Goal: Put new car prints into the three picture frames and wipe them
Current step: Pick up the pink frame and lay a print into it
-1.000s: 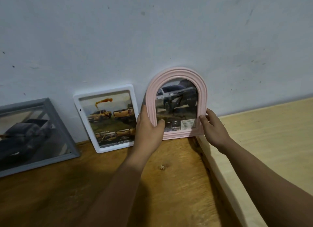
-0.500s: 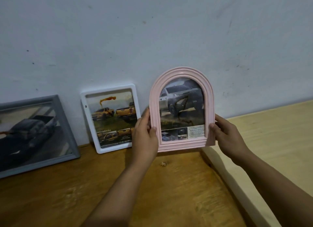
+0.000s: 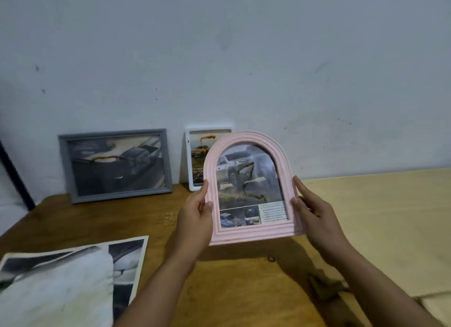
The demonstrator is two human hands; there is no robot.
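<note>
The table (image 3: 244, 290) carries a cloth (image 3: 56, 292) over loose prints (image 3: 127, 258) at the near left; the grey frame (image 3: 114, 164) and white frame (image 3: 189, 155) lean on the wall; the pink frame (image 3: 249, 237) is held clear of the table, tilted; the left hand (image 3: 195, 216) and right hand (image 3: 314, 216) grip its side edges, fingers curled behind, thumbs in front. Keep thumbs off the glass; turn it face down over the table before opening its back.
</note>
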